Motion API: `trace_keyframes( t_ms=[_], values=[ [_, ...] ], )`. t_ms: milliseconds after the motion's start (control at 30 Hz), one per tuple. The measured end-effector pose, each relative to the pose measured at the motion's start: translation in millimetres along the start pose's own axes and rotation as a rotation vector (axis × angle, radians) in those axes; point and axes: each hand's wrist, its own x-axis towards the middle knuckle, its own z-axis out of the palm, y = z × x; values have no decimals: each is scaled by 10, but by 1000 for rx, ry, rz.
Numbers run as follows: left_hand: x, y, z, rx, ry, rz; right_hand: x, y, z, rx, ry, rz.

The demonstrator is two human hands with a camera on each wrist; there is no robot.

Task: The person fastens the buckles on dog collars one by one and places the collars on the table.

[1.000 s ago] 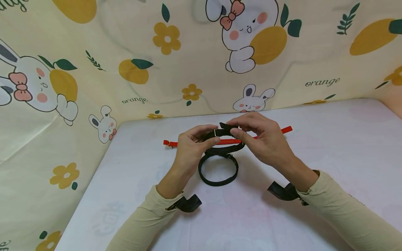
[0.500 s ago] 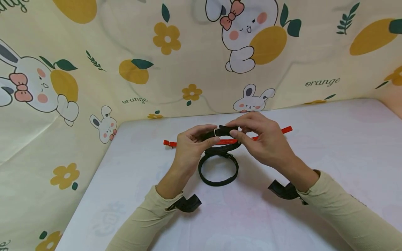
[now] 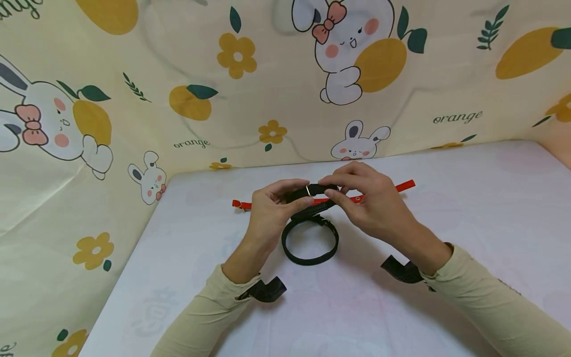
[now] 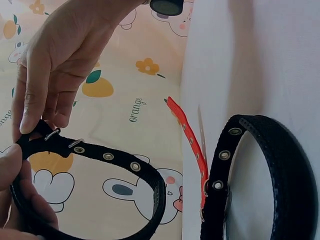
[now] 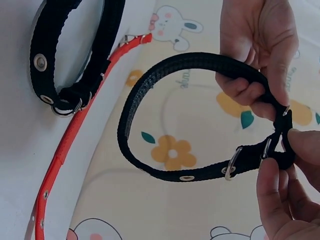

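Both hands hold a black pet collar (image 3: 322,189) up above the table, bent into a loop. It has metal eyelets and a metal buckle (image 5: 267,148) with a ring beside it. My left hand (image 3: 273,210) pinches the strap left of the buckle between thumb and fingers. On the other side, my right hand (image 3: 372,198) pinches the strap end close to the buckle; the fingers partly cover it. A second black collar (image 3: 312,261), fastened into a ring, stands on the table below the hands. Behind it lies a red collar (image 3: 405,186) stretched out straight, its middle hidden by the hands.
The white table (image 3: 330,317) runs back to a cream cloth backdrop (image 3: 250,99) printed with rabbits and oranges. Black wrist mounts (image 3: 267,290) stick out from the sleeves over the table.
The strap end that stuck up over the buckle has come down and lies flatter. My right hand has dipped slightly with it; my left hand stays almost in place.
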Motion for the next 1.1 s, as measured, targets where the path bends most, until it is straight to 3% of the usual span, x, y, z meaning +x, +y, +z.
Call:
trace_keyframes(
  t_ms=[333, 600, 833, 1100],
  values=[
    [-6, -10, -1, -2, -23, 10, -2, 9, 14, 9, 6, -24],
    [-2, -29, 4, 21, -42, 47, 0, 18, 28, 26, -2, -8],
    [-7, -19, 11, 19, -40, 40, 10, 26, 18, 32, 8, 9],
    [10, -17, -4, -56, -11, 41, 14, 38, 1, -8, -83, 135]
  ],
)
